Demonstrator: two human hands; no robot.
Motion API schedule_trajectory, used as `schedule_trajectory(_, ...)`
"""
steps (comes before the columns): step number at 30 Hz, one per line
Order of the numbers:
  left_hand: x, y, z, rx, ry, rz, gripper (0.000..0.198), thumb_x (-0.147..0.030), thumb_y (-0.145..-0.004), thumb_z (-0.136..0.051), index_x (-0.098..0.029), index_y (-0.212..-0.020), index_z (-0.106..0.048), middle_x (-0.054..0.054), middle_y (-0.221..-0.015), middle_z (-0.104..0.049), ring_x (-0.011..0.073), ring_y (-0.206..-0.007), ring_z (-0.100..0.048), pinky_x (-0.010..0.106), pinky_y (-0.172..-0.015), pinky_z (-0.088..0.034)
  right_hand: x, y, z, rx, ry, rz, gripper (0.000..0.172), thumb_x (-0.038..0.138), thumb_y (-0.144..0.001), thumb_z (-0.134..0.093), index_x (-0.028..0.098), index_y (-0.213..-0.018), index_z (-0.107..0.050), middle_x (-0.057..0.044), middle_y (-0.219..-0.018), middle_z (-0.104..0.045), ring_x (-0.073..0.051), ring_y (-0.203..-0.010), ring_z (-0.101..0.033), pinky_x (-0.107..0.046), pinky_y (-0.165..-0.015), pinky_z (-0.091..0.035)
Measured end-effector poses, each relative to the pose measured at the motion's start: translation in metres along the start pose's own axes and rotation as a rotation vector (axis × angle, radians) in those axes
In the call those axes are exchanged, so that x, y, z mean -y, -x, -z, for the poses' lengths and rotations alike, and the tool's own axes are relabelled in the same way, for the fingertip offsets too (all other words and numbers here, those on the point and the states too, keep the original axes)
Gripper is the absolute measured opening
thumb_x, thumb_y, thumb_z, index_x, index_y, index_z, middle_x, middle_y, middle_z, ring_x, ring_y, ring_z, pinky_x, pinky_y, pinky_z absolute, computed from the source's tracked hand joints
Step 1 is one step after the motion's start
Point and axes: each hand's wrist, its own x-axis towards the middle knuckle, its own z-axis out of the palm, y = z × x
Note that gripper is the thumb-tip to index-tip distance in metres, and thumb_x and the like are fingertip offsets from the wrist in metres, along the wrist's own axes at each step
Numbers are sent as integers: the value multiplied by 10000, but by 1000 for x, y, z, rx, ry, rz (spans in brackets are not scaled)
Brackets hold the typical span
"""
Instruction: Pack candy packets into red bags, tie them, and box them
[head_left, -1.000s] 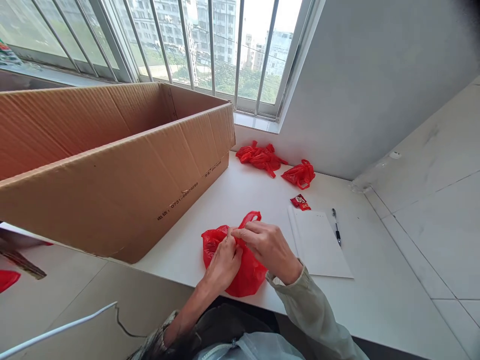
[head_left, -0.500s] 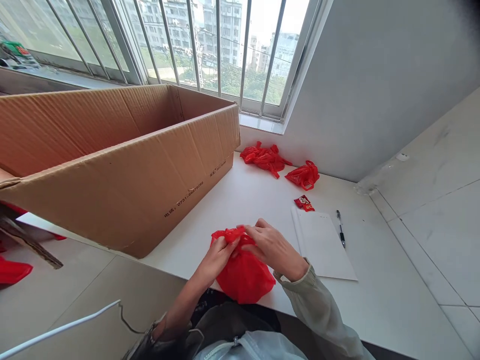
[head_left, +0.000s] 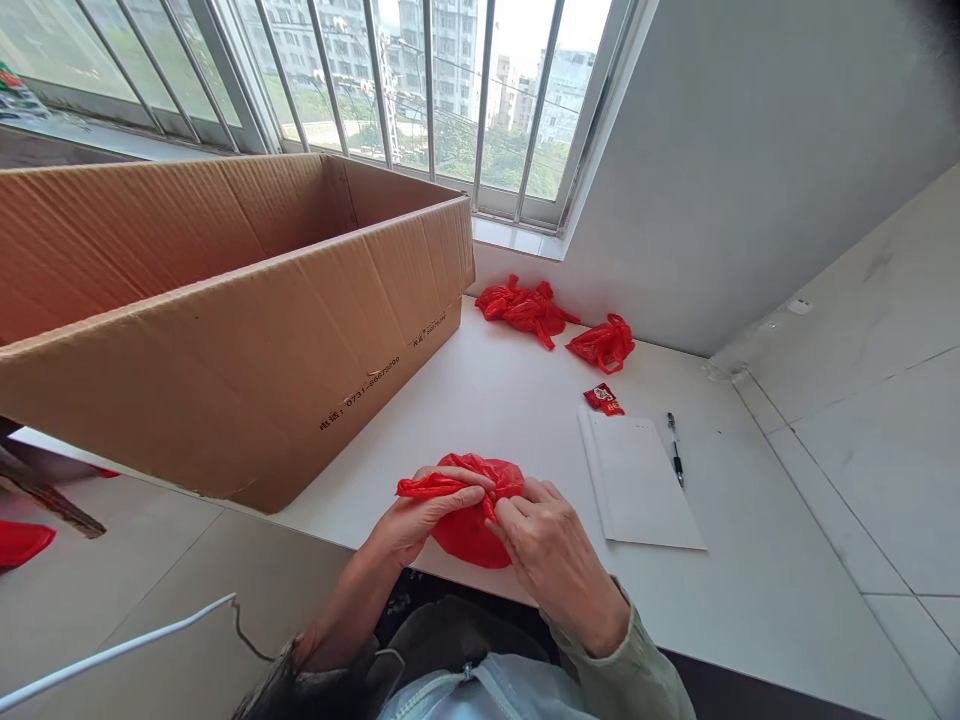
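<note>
Since a second ago the red plastic bag has been drawn nearer the table's front edge and squashed lower, and its upright loop handle is gone from view; a twisted strip of the bag now runs out sideways instead. The left hand pinches that strip, fingers closed narrowly on it, with the free end poking out past the knuckles away from the other hand. The right hand is closed on the bag's gathered top, just beside the left fingertips, so both hands meet on the bag, which rests on the white table directly under them. Beyond the left hand stands one large cardboard box, open at the top; its side carries small print, a line of characters followed by digits that look like "0731-" and more, too fine to read surely. Out past the right hand lies one white sheet of paper, one pen along its far side, and one small red packet with light lettering I cannot read. Farther off toward the window are two more bunches of red bags, making three red bundles on the table in all.
</note>
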Motion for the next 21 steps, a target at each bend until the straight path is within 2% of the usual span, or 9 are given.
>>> schedule_trajectory(4, 0, 0, 1, 21, -67, -28, 101, -264, -712, -767, -187, -768, -734, 46, -872, -700, 210, -897, -617, 269, -806, -483, -3, 13, -14, 66, -393, -226, 409, 311, -1011, -345, 186, -672, -538, -7, -663, -580, -137, -656, -470, -260, -613, -356)
schedule_trajectory(6, 1, 0, 3, 59, -110, -43, 103, -255, -725, -755, -172, -765, -710, 41, -842, -680, 190, -845, -602, 258, -773, -467, -11, 17, -13, 167, -592, -338, 457, 355, -1010, -341, 183, -630, -530, 16, -603, -547, -116, -596, -467, -243, -570, -345)
schedule_trajectory(8, 0, 1, 3, 111, -198, -98, 107, -254, -753, -727, -164, -775, -675, 34, -826, -660, 174, -806, -586, 250, -745, -450, -19, 18, -5, 217, -686, -404, 470, 397, -995, -376, 180, -615, -545, 26, -571, -533, -107, -555, -462, -242, -545, -332)
schedule_trajectory(10, -2, 2, 2, 152, -360, -176, 98, -251, -791, -679, -173, -819, -626, 18, -837, -640, 161, -784, -574, 242, -719, -435, -25, 15, 6, 97, -692, -438, 399, 423, -967, -441, 182, -700, -615, 9, -656, -604, -118, -612, -515, -245, -579, -361)
schedule_trajectory(12, -5, 4, -2, 162, -587, -269, 75, -239, -829, -621, -191, -845, -565, -10, -814, -611, 139, -725, -544, 231, -668, -410, -27, 6, 14, -107, -711, -426, 309, 401, -959, -464, 193, -853, -666, -24, -840, -674, -143, -769, -588, -250, -683, -420)
schedule_trajectory(13, -7, 5, -4, 151, -695, -316, 60, -228, -846, -588, -199, -848, -536, -24, -789, -590, 128, -686, -518, 227, -638, -391, -27, 1, 15, -157, -752, -394, 280, 373, -964, -455, 201, -927, -673, -35, -929, -687, -152, -852, -608, -256, -747, -441)
schedule_trajectory(15, -7, 8, -10, 124, -874, -416, 48, -202, -890, -503, -207, -846, -485, -42, -739, -536, 113, -617, -455, 221, -585, -352, -26, -10, 11, -138, -833, -305, 259, 307, -970, -436, 216, -980, -678, -37, -991, -694, -158, -930, -621, -273, -823, -461)
schedule_trajectory(17, -3, 9, -14, 84, -983, -522, 102, -160, -921, -420, -210, -837, -446, -49, -701, -486, 104, -574, -407, 215, -543, -320, -24, -18, -1, -66, -884, -257, 240, 263, -955, -454, 221, -946, -690, -24, -937, -703, -156, -891, -632, -278, -811, -476)
schedule_trajectory(21, 15, 8, -18, -49, -1070, -776, 157, -84, -925, -384, -202, -855, -460, -48, -661, -497, 92, -522, -420, 203, -506, -328, -20, -17, -26, -104, -959, -360, 213, 232, -925, -492, 211, -907, -703, -16, -892, -714, -153, -837, -646, -275, -767, -496)
